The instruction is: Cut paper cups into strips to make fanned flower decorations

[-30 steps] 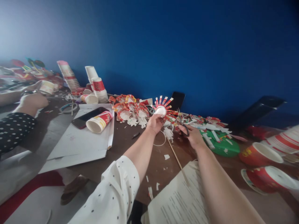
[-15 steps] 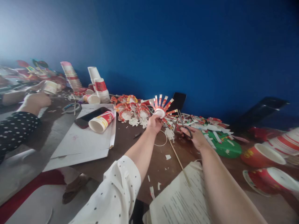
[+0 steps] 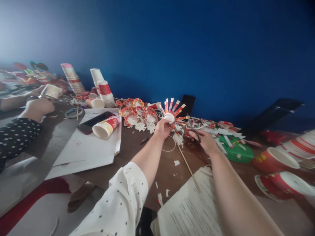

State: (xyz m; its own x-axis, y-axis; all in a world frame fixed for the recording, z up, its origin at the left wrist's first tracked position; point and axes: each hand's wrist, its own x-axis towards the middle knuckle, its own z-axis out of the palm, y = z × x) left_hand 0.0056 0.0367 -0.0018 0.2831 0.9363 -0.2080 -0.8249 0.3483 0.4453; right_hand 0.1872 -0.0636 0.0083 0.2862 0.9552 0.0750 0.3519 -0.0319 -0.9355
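Observation:
In my left hand [image 3: 163, 128] is a paper cup [image 3: 169, 117] cut into red and white strips that fan outward from its round white base. My right hand [image 3: 205, 141] grips a pair of scissors [image 3: 193, 129] by the dark handles. Their blades point up and away, just right of the cup's lowest strips. Whether they touch a strip I cannot tell. Behind my left hand lies a heap of cut red and white paper-cup pieces [image 3: 140, 114]. A thin wooden stick [image 3: 185, 159] lies between my forearms, its lower end over a printed sheet [image 3: 189, 206].
A white folder [image 3: 83, 154] at left bears a phone [image 3: 94, 124] and a paper cup [image 3: 106, 127]. Stacked cups [image 3: 74, 82] stand behind. Paper scraps cover a green plate [image 3: 237, 152]; more cups [image 3: 273, 160] sit far right. A co-worker's hands [image 3: 39, 106] hold a cup at left.
The scissor blades have shifted slightly relative to the cup's strips, and both hands keep their hold. The whole view has moved a little. At left, the co-worker's cup has tilted slightly.

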